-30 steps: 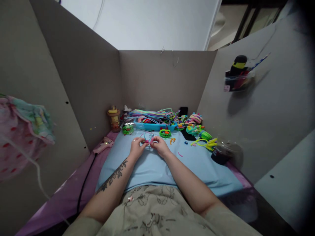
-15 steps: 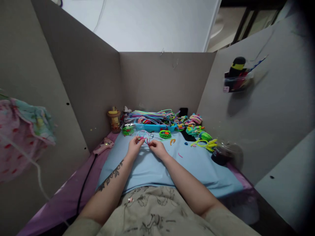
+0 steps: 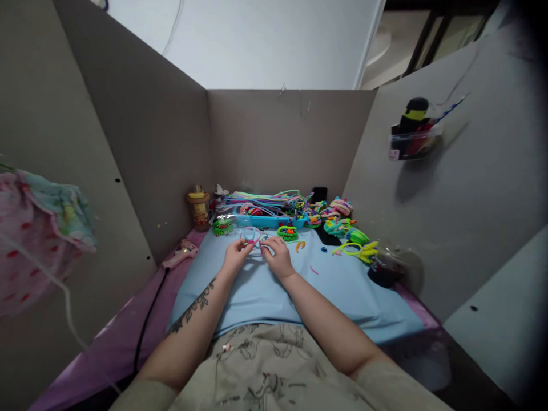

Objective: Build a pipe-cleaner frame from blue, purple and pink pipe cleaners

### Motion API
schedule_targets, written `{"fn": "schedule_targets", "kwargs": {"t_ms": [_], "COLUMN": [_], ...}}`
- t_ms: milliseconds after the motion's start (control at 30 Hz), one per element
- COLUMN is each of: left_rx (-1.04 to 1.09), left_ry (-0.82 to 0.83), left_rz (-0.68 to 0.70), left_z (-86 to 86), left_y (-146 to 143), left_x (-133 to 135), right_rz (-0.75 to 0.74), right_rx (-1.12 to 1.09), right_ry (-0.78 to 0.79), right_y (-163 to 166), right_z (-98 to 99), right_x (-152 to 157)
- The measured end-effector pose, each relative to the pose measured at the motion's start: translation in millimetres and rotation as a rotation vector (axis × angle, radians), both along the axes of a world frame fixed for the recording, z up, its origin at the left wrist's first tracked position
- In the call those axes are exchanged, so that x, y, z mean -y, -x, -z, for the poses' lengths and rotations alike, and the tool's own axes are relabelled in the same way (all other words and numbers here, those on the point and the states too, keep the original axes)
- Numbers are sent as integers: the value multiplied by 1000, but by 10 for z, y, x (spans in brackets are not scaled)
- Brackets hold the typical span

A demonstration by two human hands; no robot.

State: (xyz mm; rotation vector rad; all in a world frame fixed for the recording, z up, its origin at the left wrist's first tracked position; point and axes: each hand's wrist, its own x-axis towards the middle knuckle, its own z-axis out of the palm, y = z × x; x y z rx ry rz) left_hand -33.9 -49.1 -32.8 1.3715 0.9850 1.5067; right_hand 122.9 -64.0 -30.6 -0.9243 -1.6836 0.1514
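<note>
My left hand [image 3: 236, 256] pinches a pink and lilac pipe cleaner [image 3: 252, 233] that is bent into a loop above the blue cloth. Close beside it, my right hand [image 3: 278, 258] has thumb and fingers closed at the right side of the same piece; its very end is partly covered by the fingertips. Just behind the hands, scissors [image 3: 274, 240] lie on the cloth, and past them sits a green fuzzy piece [image 3: 287, 233] with an orange middle. An orange curled scrap [image 3: 300, 246] and a pink scrap [image 3: 314, 270] lie to the right.
A blue tray [image 3: 274, 221] piled with colourful pipe cleaners [image 3: 265, 200] stands at the back. Finished fuzzy pieces [image 3: 336, 226] and a yellow-green looped one [image 3: 363, 251] line the right side. A pink glue gun [image 3: 180, 256] with a black cord lies left, near a brown cup [image 3: 199, 211].
My right hand has shifted slightly up, its fingers now higher and more bent over the pipe cleaner. My left hand has moved a little, still pinching it.
</note>
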Motion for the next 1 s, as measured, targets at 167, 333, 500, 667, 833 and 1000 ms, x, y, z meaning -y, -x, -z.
{"fn": "schedule_targets", "kwargs": {"t_ms": [167,333,500,667,833,1000], "left_rx": [-25,-38,-30,-20,-14,-13], "left_ry": [20,42,44,53,62,70], "left_rz": [80,142,180,197,211,228], "left_z": [45,54,31,2,-28,-21], "left_y": [-21,-26,-26,-30,-33,-30], "left_x": [5,23,50,69,83,78], "right_rz": [44,85,111,98,82,71], "right_rx": [48,63,67,88,101,104], "right_ry": [-81,-112,-117,-115,-108,-102], "right_y": [-1,-7,-9,-3,3,14], "right_z": [-3,-3,-29,-41,-40,-51], "right_x": [6,0,17,29,33,45]}}
